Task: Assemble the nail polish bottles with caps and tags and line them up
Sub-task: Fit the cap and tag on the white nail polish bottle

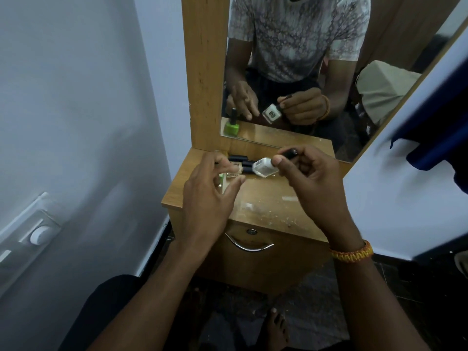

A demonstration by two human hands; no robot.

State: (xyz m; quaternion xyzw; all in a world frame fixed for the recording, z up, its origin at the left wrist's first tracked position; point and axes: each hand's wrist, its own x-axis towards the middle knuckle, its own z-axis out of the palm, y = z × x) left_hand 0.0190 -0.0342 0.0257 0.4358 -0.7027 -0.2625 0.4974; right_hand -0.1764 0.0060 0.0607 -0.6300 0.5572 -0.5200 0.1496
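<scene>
My right hand (306, 171) grips the black cap of a pale white nail polish bottle (264, 167), holding it tilted above the wooden dresser top (268, 198). Just left of it hovers my left hand (210, 191), fingers spread, nothing in it. Behind that hand a green bottle (222, 179) is mostly hidden. A beige bottle (236, 167) lies on the dresser top beside loose black caps (238, 157). The mirror (304, 72) reflects the green bottle standing upright and the white one in my hand.
The dresser is narrow, with a wall close on the left and a mirror at the back. A drawer with a metal handle (249, 245) is below the top. White scraps (247, 205) lie on the wood. My knee and foot are underneath.
</scene>
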